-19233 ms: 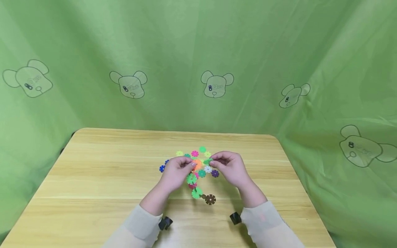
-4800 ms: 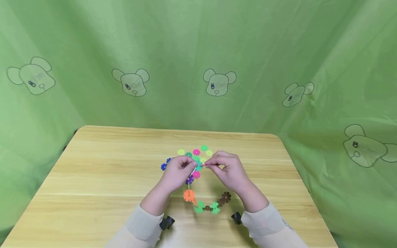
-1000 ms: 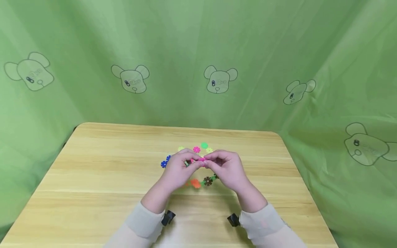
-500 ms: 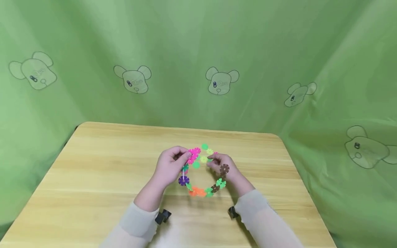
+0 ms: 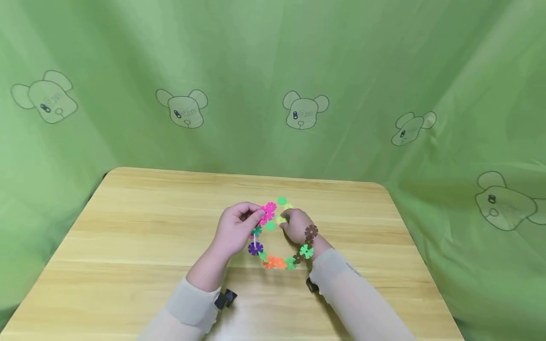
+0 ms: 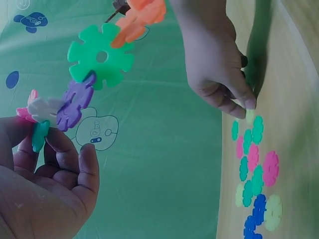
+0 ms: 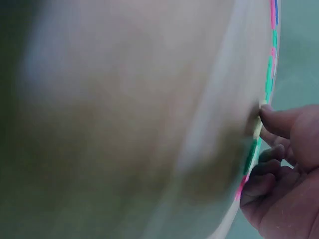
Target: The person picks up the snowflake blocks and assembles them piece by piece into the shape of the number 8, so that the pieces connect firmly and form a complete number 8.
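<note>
My left hand [image 5: 236, 229] pinches the pink end of a chain of interlocking snowflake discs [image 5: 278, 263]. The chain hangs in a curve above the table, through white, purple, green and orange to a brown end beside my right wrist. In the left wrist view, its large green disc [image 6: 94, 47] faces the camera, with a purple disc [image 6: 75, 102] slotted into it. My right hand [image 5: 297, 228] is down at the table, thumb and finger pinching a pale yellow disc [image 6: 250, 117]. The right wrist view shows that yellow disc [image 7: 257, 130] edge-on beneath the thumb.
Loose discs lie on the wooden table [image 5: 141, 237] around the hands: a green disc [image 5: 282, 201] behind, another green disc [image 5: 270, 226] between them. More show in the left wrist view, including pink discs [image 6: 270, 168] and blue discs [image 6: 259, 209]. A green curtain [image 5: 247, 57] stands behind.
The hands have parted; the left moved slightly left with the chain, pink discs at its end. My right hand went down to the yellow disc. Over the earlier frames the chain has grown longer.
</note>
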{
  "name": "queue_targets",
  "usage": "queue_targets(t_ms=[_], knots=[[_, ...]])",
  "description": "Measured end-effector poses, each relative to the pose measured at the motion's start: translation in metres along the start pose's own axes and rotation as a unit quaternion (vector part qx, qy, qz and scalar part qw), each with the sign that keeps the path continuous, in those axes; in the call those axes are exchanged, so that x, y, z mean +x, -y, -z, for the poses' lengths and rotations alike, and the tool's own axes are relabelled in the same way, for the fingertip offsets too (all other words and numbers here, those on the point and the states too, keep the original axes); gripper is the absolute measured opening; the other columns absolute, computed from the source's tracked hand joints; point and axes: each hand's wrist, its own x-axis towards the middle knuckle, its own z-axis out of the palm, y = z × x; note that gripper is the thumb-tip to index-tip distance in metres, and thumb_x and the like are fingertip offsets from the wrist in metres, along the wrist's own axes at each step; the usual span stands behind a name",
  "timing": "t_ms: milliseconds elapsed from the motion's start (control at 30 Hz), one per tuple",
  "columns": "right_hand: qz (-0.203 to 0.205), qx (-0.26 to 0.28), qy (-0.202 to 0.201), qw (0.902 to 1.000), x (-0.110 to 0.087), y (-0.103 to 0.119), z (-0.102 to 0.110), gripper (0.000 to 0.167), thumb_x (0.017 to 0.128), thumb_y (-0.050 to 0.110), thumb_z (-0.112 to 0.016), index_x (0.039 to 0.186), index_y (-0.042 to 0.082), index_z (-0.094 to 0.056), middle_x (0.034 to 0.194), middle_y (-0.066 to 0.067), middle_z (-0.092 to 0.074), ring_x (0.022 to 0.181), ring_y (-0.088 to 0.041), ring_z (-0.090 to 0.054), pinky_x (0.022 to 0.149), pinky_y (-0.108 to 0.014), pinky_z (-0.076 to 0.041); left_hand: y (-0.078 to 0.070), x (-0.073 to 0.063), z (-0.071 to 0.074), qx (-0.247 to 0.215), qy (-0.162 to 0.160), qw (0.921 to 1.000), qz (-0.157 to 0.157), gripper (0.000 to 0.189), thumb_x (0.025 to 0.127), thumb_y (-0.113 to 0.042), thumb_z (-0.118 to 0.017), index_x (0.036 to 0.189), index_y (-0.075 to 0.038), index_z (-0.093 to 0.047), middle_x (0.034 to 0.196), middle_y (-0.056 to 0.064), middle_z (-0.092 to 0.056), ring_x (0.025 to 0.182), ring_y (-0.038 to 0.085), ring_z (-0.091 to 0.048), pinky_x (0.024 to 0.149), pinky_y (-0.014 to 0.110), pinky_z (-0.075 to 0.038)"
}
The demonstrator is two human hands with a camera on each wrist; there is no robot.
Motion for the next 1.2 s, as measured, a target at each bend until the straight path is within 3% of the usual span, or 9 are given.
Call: queue_targets(t_ms=[167, 300, 400, 533, 700, 900, 1000, 1200], knots=[[-0.025, 0.033, 0.011, 0.9991, -0.005, -0.004, 0.005, 0.023, 0.092, 0.011, -0.081, 0.109, 0.002, -0.068, 0.103, -0.01, -0.067, 0.1, -0.028, -0.064, 0.097, -0.046, -0.054, 0.001, -0.001, -0.002, 0.001, 0.008, 1.0, 0.0, 0.008, 0.1, -0.003, -0.071, 0.097, 0.004, -0.074, 0.075, 0.002, -0.064, 0.064, 0.011, -0.055, 0.058, 0.022, -0.049], [-0.031, 0.097, 0.01, 0.9948, -0.016, -0.005, 0.018, 0.015, 0.091, 0.006, -0.081, 0.095, 0.005, -0.066, 0.09, -0.007, -0.062, 0.083, -0.022, -0.057, 0.083, -0.037, -0.053, 0.001, -0.002, -0.003, 0.001, 0.014, 0.9999, 0.0, 0.009, 0.1, -0.003, -0.071, 0.097, 0.004, -0.074, 0.075, 0.002, -0.064, 0.064, 0.011, -0.055, 0.058, 0.021, -0.048], [-0.014, 0.139, -0.001, 0.9902, -0.027, -0.003, 0.036, 0.011, 0.093, 0.004, -0.078, 0.092, 0.004, -0.067, 0.088, -0.01, -0.064, 0.075, -0.019, -0.056, 0.07, -0.031, -0.053, 0.001, -0.002, -0.003, -0.003, 0.016, 0.9999, -0.001, 0.009, 0.1, -0.003, -0.07, 0.096, 0.005, -0.074, 0.074, 0.002, -0.063, 0.065, 0.011, -0.055, 0.058, 0.02, -0.047], [0.038, 0.192, -0.057, 0.9791, -0.043, 0.006, 0.068, 0.007, 0.096, 0.002, -0.076, 0.097, 0.0, -0.07, 0.088, -0.015, -0.068, 0.069, -0.016, -0.056, 0.057, -0.025, -0.05, 0.001, -0.002, -0.004, -0.003, 0.019, 0.9998, -0.005, 0.009, 0.1, -0.002, -0.07, 0.095, 0.005, -0.073, 0.074, 0.001, -0.063, 0.065, 0.011, -0.054, 0.058, 0.02, -0.046], [0.136, 0.258, -0.116, 0.9495, -0.064, 0.031, 0.103, 0.014, 0.094, -0.006, -0.075, 0.107, -0.008, -0.073, 0.091, -0.016, -0.074, 0.075, -0.013, -0.068, 0.066, -0.025, -0.059, 0.001, -0.002, -0.006, -0.003, 0.022, 0.9998, -0.001, 0.01, 0.101, -0.003, -0.07, 0.095, 0.004, -0.073, 0.074, 0.001, -0.063, 0.065, 0.011, -0.055, 0.059, 0.021, -0.047], [0.243, 0.279, -0.109, 0.9228, -0.085, 0.061, 0.115, 0.012, 0.09, -0.013, -0.075, 0.1, -0.006, -0.077, 0.093, -0.018, -0.076, 0.078, -0.013, -0.071, 0.069, -0.025, -0.061, 0.001, -0.002, -0.007, -0.008, 0.021, 0.9997, 0.001, 0.01, 0.101, -0.002, -0.07, 0.095, 0.005, -0.073, 0.074, 0.001, -0.062, 0.064, 0.011, -0.055, 0.058, 0.021, -0.047], [0.268, 0.275, -0.105, 0.9175, -0.09, 0.068, 0.113, 0.013, 0.088, -0.015, -0.076, 0.096, -0.004, -0.077, 0.093, -0.016, -0.076, 0.079, -0.013, -0.07, 0.07, -0.025, -0.061, 0.002, -0.002, -0.008, -0.011, 0.024, 0.9997, -0.001, 0.01, 0.101, -0.002, -0.07, 0.095, 0.005, -0.072, 0.073, 0.001, -0.062, 0.064, 0.01, -0.054, 0.058, 0.02, -0.047], [0.283, 0.249, -0.119, 0.9186, -0.094, 0.075, 0.109, 0.017, 0.087, -0.013, -0.079, 0.092, 0.002, -0.079, 0.092, -0.01, -0.077, 0.079, -0.015, -0.07, 0.07, -0.026, -0.061, 0.002, -0.003, -0.007, -0.008, 0.029, 0.9995, -0.01, 0.012, 0.102, -0.003, -0.069, 0.094, 0.005, -0.073, 0.072, 0.0, -0.061, 0.063, 0.01, -0.054, 0.057, 0.02, -0.046]])
